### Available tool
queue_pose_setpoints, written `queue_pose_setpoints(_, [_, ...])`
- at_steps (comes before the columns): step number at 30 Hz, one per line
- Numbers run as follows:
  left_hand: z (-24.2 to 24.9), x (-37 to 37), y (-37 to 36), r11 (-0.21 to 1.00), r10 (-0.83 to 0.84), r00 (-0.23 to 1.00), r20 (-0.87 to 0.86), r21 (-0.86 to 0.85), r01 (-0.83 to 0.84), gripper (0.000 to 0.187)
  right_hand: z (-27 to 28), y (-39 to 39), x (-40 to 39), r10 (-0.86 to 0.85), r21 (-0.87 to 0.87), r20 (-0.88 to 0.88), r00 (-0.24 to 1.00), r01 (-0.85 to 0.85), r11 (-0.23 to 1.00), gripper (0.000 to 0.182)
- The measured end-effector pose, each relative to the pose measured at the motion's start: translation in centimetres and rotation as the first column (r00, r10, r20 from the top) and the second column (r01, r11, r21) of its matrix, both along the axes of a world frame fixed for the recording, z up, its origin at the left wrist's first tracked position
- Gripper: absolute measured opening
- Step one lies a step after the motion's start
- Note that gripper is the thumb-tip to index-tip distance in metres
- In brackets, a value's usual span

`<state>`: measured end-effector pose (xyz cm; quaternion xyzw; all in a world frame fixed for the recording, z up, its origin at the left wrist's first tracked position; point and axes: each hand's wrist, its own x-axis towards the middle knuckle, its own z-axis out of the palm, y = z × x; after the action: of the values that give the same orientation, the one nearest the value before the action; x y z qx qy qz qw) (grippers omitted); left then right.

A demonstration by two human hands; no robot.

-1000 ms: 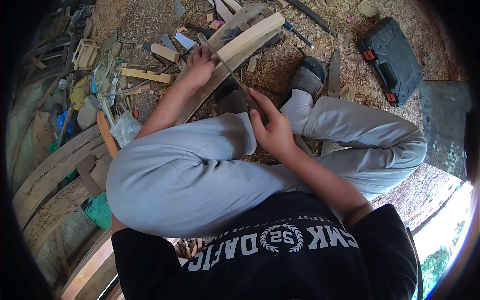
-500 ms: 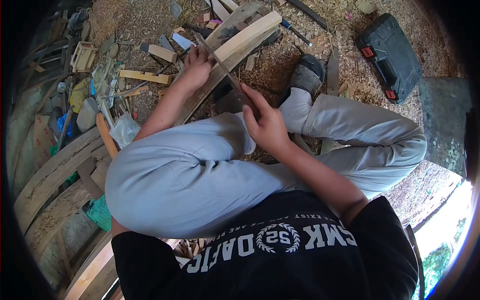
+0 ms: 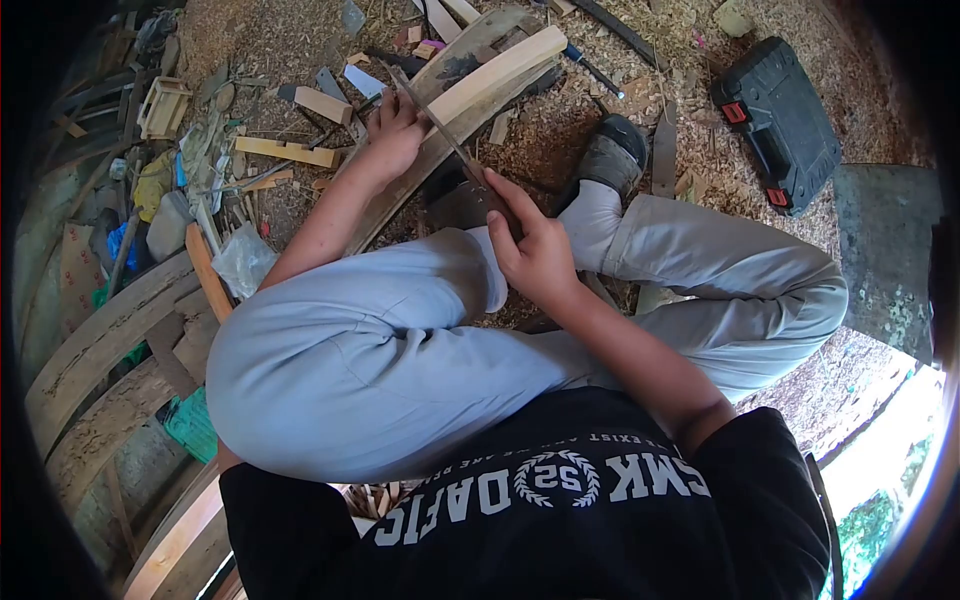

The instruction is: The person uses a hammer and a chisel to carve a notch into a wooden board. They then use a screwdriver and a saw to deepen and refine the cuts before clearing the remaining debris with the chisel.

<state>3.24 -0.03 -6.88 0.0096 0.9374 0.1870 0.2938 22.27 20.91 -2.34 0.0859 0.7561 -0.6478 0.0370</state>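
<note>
My right hand (image 3: 530, 250) is wrapped around the brown handle of a handsaw (image 3: 447, 137), whose narrow blade appears nearly edge-on. That blade lies across the near end of a pale, slightly curved wood piece (image 3: 500, 72) and points up and left. At this same end, my left hand (image 3: 395, 138) grips the wood, fingers bent over it just left of the blade. Beneath the pale piece is a longer, weathered board (image 3: 385, 205) running toward my legs. The fingertips of my left hand are partly hidden.
Wood shavings cover the ground. A black tool case (image 3: 780, 125) lies at the right, near a metal sheet (image 3: 885, 260). Left of my hand are a notched wood strip (image 3: 287, 152) and a small block (image 3: 323, 104). A screwdriver (image 3: 595, 72) lies beyond; curved timbers (image 3: 105, 330) fill the left.
Both hands keep their hold, and the saw sits almost where it was. The view has shifted slightly; any saw movement is too small to make out.
</note>
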Motion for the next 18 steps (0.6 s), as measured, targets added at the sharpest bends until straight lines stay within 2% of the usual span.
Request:
queue_pose_setpoints(1, [-0.3, 0.0, -0.3, 1.0, 0.019, 0.999, -0.026, 0.016, -0.019, 0.073, 0.4, 0.0, -0.2, 0.004, 0.0, -0.001, 1.0, -0.004, 1.0, 0.047])
queue_pose_setpoints(3, [-0.4, 0.0, -0.4, 1.0, 0.024, 0.999, -0.023, 0.017, -0.023, 0.073, 1.2, 0.1, -0.8, 0.068, 0.017, 0.184, 0.981, -0.073, 0.997, 0.046])
queue_pose_setpoints(9, [-0.1, -0.1, -0.2, 0.999, 0.026, 1.0, -0.011, 0.036, -0.026, 0.073, 0.0, 0.1, 0.5, 0.012, 0.047, 0.0, 1.0, -0.012, 0.999, 0.047])
queue_pose_setpoints(16, [-0.2, 0.0, -0.3, 0.998, 0.044, 0.999, -0.022, 0.046, -0.043, 0.074, -0.1, -0.1, 0.5, 0.034, 0.086, 0.036, 0.999, -0.037, 0.996, 0.048])
queue_pose_setpoints(18, [0.0, 0.0, -0.3, 0.999, 0.037, 0.999, -0.005, 0.037, -0.037, 0.074, 0.2, 0.1, 0.6, 0.049, 0.058, 0.094, 0.994, -0.055, 0.997, 0.048])
